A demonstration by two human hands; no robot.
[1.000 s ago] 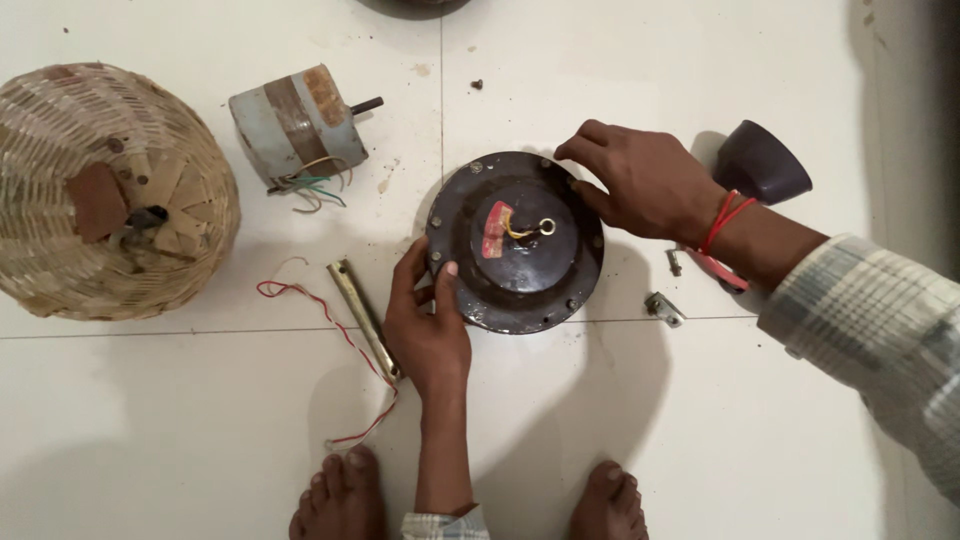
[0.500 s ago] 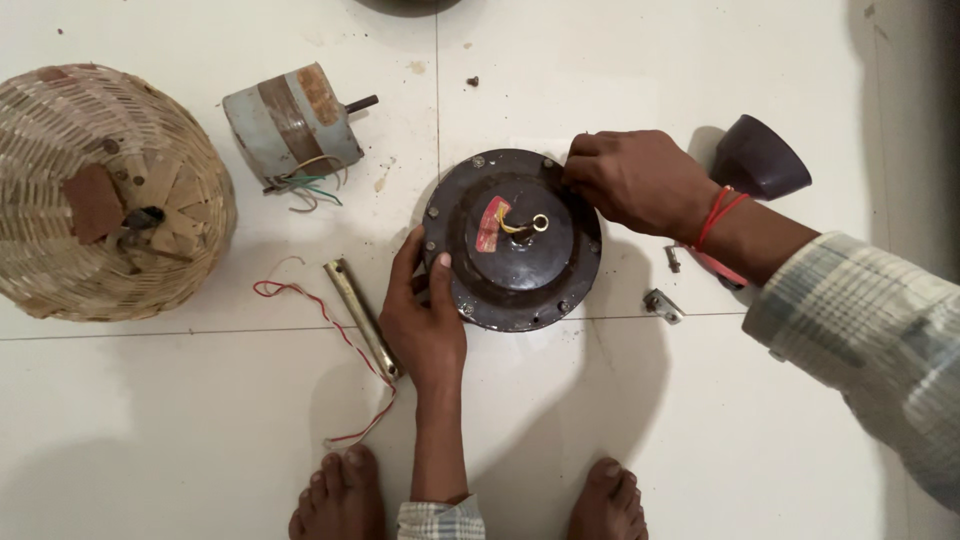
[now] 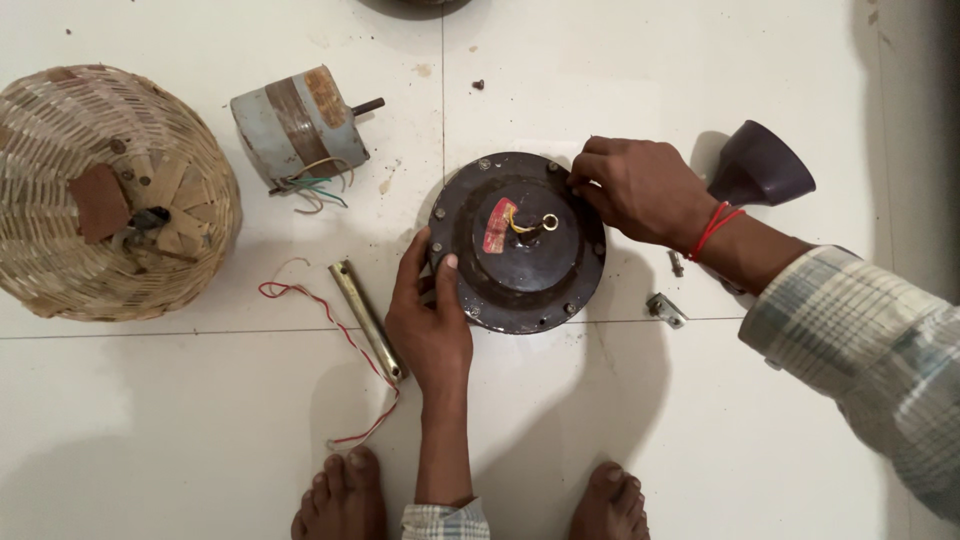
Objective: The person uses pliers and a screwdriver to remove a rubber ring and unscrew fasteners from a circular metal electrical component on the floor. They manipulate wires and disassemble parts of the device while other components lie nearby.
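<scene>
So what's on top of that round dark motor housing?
On the motor housing: a red label, a centre shaft with yellow wire, rim screws. Both hands cover parts of the rim.
</scene>
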